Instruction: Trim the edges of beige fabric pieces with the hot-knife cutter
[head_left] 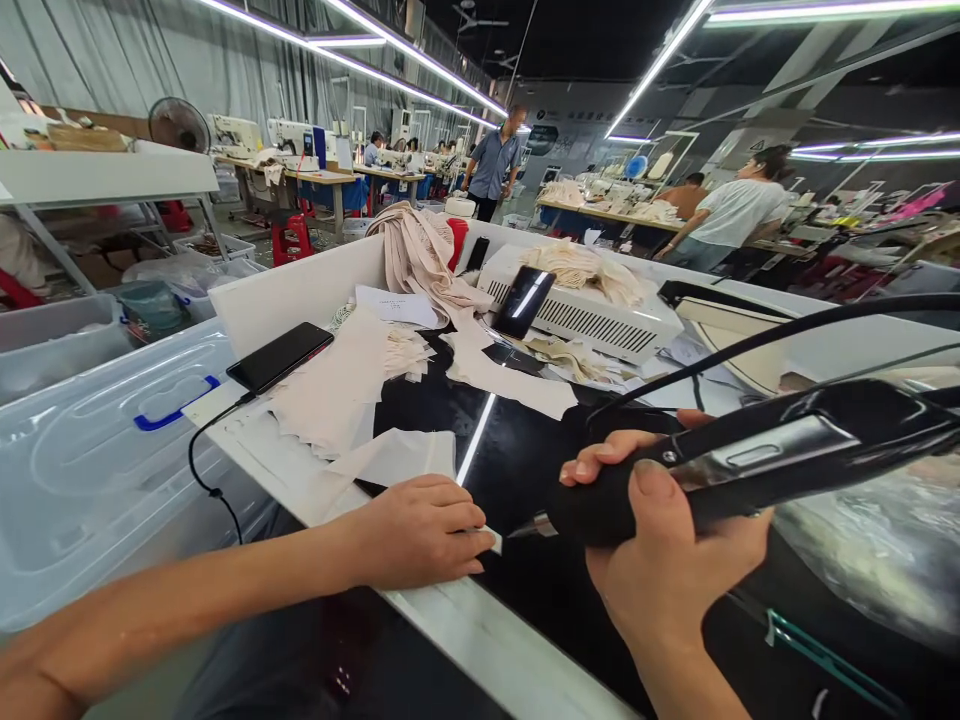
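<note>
My right hand [660, 540] is wrapped round a black hand-held tool [757, 460] with a metal tip [534, 526] pointing left at the near edge of the black glossy table top [525, 450]. A black cable [750, 345] runs from the tool to the right. My left hand [420, 530] lies on the table edge with fingers curled down, pressing a small pale fabric piece [491, 540] just in front of the tip. Cream fabric pieces [337, 390] lie in a pile to the left of my hands.
A black phone [279, 357] with a cable lies at the table's left edge. A white box [592, 315] with a dark device [523, 300] on it stands behind. Clear plastic bins [90, 450] sit on the left. Other people work at far tables.
</note>
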